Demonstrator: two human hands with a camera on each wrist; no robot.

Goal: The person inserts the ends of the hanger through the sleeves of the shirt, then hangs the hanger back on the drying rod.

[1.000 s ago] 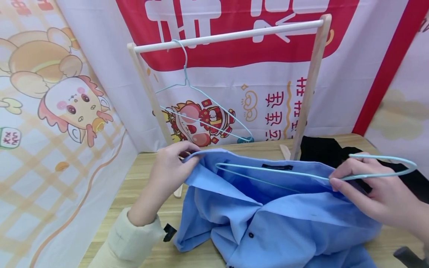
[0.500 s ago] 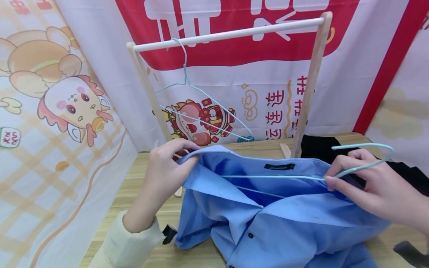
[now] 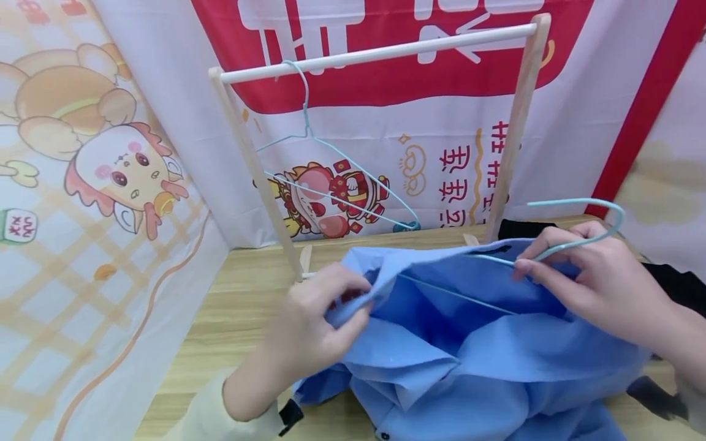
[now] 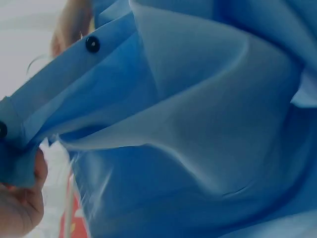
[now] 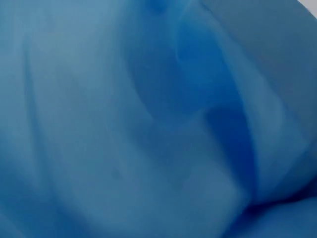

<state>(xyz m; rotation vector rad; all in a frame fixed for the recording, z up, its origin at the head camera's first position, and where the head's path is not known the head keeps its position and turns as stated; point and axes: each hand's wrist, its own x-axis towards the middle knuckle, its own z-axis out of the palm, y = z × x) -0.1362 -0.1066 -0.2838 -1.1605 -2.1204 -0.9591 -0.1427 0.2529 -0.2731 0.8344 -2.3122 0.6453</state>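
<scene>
A blue buttoned shirt (image 3: 441,398) is held up by its collar in the head view, its neck opening gaping toward me. My left hand (image 3: 325,318) pinches the collar's left part between thumb and fingers. At the right, my right hand (image 3: 595,282) grips a light-green clothes hanger (image 3: 620,214) near the base of its hook. The hanger's body runs down inside the shirt, where the cloth hides much of it. Black buttons (image 4: 92,44) show along the shirt's edge in the left wrist view. Blurred blue cloth (image 5: 148,148) fills the right wrist view.
Behind the shirt stands a wooden rack with a white rail (image 3: 380,55). A second light-green hanger (image 3: 336,159) hangs from it at the left. Black cloth (image 3: 675,282) lies on the wooden table (image 3: 231,306) at the right. Printed curtains enclose the back and sides.
My left hand has moved right and slightly down, folding the collar inward. My right hand has risen and shifted left with the hanger, whose hook now stands higher.
</scene>
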